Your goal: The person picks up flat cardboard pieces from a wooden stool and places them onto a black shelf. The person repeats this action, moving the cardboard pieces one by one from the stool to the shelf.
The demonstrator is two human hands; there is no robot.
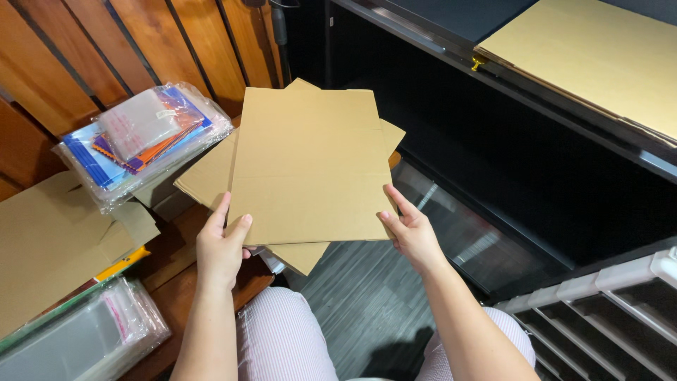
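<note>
Flattened brown cardboard box, creased, gripped at its lower corners by both hands.

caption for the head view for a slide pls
Left hand and right hand hold a flat cardboard sheet by its lower corners above a second cardboard piece.

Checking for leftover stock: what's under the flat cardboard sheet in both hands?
Under the flat cardboard sheet lies a second cardboard sheet, turned askew, corners poking out. Anything beneath their overlap is covered.

flat cardboard sheets in hand: 2 | hands: 2 | plastic packet bundles: 2
</note>
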